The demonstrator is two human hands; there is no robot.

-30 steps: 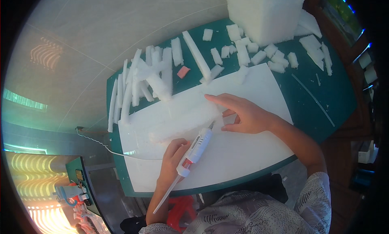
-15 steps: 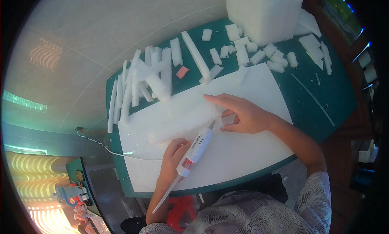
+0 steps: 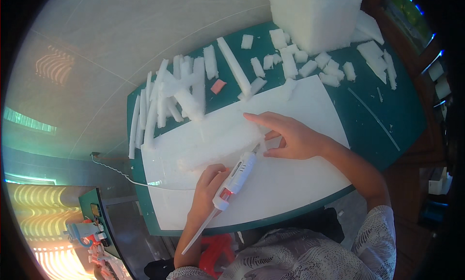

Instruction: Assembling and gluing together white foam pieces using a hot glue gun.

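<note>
My left hand [image 3: 209, 185] is closed around a white hot glue gun [image 3: 236, 178] with a red patch. A glue stick extends from its rear end, over my left forearm. The nozzle points away from me, at the right end of a long white foam piece [image 3: 220, 146] lying on the white board [image 3: 290, 192]. My right hand [image 3: 298, 138] grips that end, index finger stretched along its far side and thumb on the near side. White foam and white board blend together, so the piece's edges are hard to make out.
Several foam strips [image 3: 196, 86] lie at the back left of the green table [image 3: 407, 120], near a pink piece [image 3: 218, 86]. Small foam blocks [image 3: 332, 69] are scattered before a big foam block [image 3: 315, 18]. A thin clear stick [image 3: 373, 117] lies right; a white cord [image 3: 128, 177] trails left.
The glue gun and my left hand have shifted very slightly to the right and away from me. My right hand stays at the foam piece's end.
</note>
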